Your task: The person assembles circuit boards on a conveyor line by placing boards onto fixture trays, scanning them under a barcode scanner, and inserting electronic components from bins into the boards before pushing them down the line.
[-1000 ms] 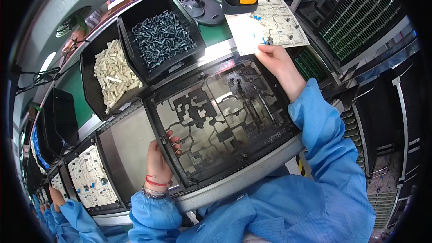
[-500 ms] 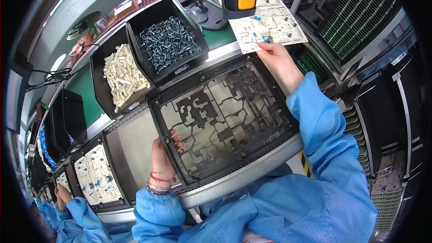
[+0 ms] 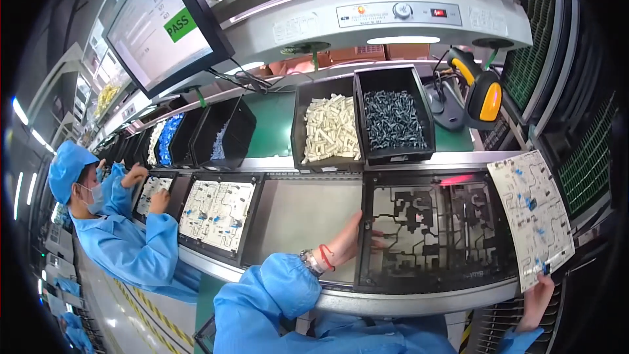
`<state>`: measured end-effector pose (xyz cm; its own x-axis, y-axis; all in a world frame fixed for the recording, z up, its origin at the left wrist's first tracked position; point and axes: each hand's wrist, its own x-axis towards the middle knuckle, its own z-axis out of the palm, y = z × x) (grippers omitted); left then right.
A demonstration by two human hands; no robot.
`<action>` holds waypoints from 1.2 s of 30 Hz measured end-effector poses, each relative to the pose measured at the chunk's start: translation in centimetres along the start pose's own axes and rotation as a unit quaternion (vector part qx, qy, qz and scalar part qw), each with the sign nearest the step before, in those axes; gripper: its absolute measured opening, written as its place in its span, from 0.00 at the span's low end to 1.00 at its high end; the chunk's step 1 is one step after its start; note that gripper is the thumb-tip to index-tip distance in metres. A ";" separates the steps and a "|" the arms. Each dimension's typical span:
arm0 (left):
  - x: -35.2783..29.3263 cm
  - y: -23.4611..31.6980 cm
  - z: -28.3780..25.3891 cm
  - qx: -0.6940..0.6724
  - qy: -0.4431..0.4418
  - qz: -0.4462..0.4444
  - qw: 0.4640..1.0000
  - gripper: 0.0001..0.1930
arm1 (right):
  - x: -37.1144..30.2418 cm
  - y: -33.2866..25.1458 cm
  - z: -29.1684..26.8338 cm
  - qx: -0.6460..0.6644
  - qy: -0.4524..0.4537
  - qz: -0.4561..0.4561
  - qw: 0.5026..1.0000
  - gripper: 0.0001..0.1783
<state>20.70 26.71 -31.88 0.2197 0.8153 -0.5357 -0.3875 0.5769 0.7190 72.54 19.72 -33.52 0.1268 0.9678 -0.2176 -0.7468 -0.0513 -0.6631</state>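
Far left, we have a co-worker [image 3: 124,242] in blue cap and smock, both hands at a pale board [image 3: 154,195] in its own dark holder. Upper left of the frame: tilted monitor [image 3: 157,33], lit, with a green block on screen. Below and right of it, a row of black bins, one with blue parts [image 3: 170,139].

Next along the line, lower left of centre: a populated white board [image 3: 216,213] sitting flat in a black carrier. Then a bare grey plate [image 3: 298,223]. Green tabletop [image 3: 272,121] shows behind, left of a black bin [image 3: 327,165] heaped with white parts [image 3: 331,128].

Our left hand [image 3: 344,242] is just below centre, grip hooked around the left rail of the black fixture [image 3: 432,282], fingertips visible through its cutouts. Fixture lies flat, lower right of centre, cutout web exposed, a red light streak near its top edge. Behind it, another black bin [image 3: 401,156] of dark parts [image 3: 393,121]; right of that, upper right, a yellow-black scanner [image 3: 485,95] on its stand.

Our circuit board [image 3: 531,219] is at right, tilted, overlapping the fixture's right edge in view; can't tell if they touch. Our right hand [image 3: 538,295], lower right, has its grip pinching the board's bottom edge. Far right: green rack [image 3: 593,164].
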 end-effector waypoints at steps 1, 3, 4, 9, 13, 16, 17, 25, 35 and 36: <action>0.3 0.1 0.7 0.010 -0.020 -0.038 0.999 0.32 | -0.2 -0.3 0.7 -0.001 -0.002 -0.005 1.000 0.29; 1.8 -0.5 0.6 0.014 -0.039 -0.031 0.999 0.31 | -1.1 -0.6 2.2 0.036 0.049 -0.050 0.997 0.35; 2.5 -0.6 0.4 0.019 -0.055 -0.028 0.998 0.31 | -1.2 -0.8 2.8 0.035 0.049 -0.054 0.997 0.35; 2.8 -0.4 -1.2 0.140 -0.026 0.037 0.989 0.30 | -1.2 -1.9 4.7 -0.018 0.030 -0.066 0.997 0.34; 1.5 0.8 -1.8 0.173 0.009 0.076 0.982 0.29 | -0.2 -1.3 5.3 -0.082 0.011 -0.105 0.991 0.29; 0.4 1.2 -1.8 0.142 0.033 0.092 0.985 0.28 | 0.0 0.3 9.3 -0.076 -0.040 -0.084 0.993 0.29; 0.2 1.1 -2.0 0.142 0.032 0.093 0.985 0.28 | 0.6 0.4 8.0 -0.076 -0.045 -0.072 0.993 0.29; 0.0 0.2 -2.8 0.097 -0.017 0.077 0.992 0.26 | 2.3 1.5 10.4 -0.142 -0.004 -0.025 0.990 0.26; -1.6 2.5 -2.0 0.108 0.020 0.118 0.987 0.25 | 4.2 3.9 16.6 -0.274 0.027 0.011 0.961 0.11; -1.7 2.5 -2.0 0.105 0.020 0.115 0.988 0.25 | 4.2 4.0 16.5 -0.278 0.029 0.014 0.960 0.11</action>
<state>17.60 26.65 -30.06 0.1098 0.9259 -0.3615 -0.2288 0.3775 0.8973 59.28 27.67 -25.28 0.1602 0.9495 -0.2696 -0.2887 -0.2161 -0.9327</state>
